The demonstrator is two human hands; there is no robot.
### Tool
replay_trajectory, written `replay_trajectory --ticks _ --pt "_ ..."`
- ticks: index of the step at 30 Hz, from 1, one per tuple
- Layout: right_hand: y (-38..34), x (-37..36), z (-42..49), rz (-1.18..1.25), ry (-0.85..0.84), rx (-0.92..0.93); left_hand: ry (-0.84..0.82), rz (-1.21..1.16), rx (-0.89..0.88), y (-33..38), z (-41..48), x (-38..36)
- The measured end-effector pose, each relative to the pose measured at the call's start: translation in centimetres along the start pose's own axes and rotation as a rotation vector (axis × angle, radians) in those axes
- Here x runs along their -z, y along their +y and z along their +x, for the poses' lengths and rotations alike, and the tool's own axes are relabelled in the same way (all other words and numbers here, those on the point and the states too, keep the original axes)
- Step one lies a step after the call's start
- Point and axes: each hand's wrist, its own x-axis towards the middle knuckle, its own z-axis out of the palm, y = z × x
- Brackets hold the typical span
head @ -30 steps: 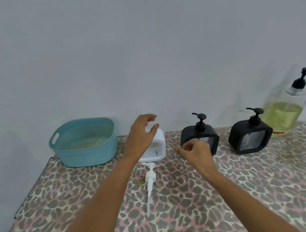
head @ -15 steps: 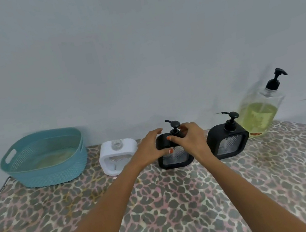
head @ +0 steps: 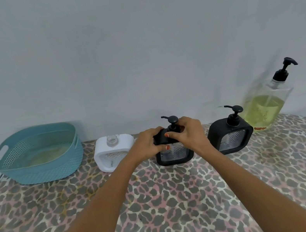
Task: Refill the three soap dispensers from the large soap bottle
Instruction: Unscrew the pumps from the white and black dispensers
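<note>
Three square dispensers stand in a row near the wall. The white dispenser (head: 113,153) on the left has no pump and its clear neck is open. My left hand (head: 148,142) grips the top left corner of the middle black dispenser (head: 175,153). My right hand (head: 188,130) pinches the collar of its black pump (head: 171,121). The second black dispenser (head: 231,136) stands to the right with its pump on. The large soap bottle (head: 265,108), holding yellow-green soap and a black pump, stands at the far right by the wall.
A teal plastic basket (head: 38,154) sits at the back left. The table (head: 173,204) wears a leopard-print cloth, with its left edge near the basket. A grey wall rises directly behind the row of bottles.
My left hand left the white dispenser and took hold of the middle black one. My right hand closed on that dispenser's pump collar. The view shifted left, and the loose white pump is out of sight.
</note>
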Motion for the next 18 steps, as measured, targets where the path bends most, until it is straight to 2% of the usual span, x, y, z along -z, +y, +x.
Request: replay_trajectory --ticks 7,9,13,15,18 --pt "0.7 1.4 1.1 0.046 -0.221 -0.021 -0.029 -0.021 0.032 0.2 0.1 0.1" --pt "0.5 1.2 0.9 0.060 -0.202 -0.040 -0.028 -0.014 0.034 0.1 0.1 0.1" --pt "0.3 0.2 0.1 0.039 -0.024 -0.062 -0.026 -0.010 0.043 0.1 0.1 0.2" --pt "0.3 0.2 0.1 0.063 -0.028 -0.066 -0.025 -0.028 0.054 0.1 0.0 0.2" --pt "0.6 0.9 0.2 0.115 -0.120 -0.039 -0.021 -0.052 0.059 0.0 -0.1 0.3"
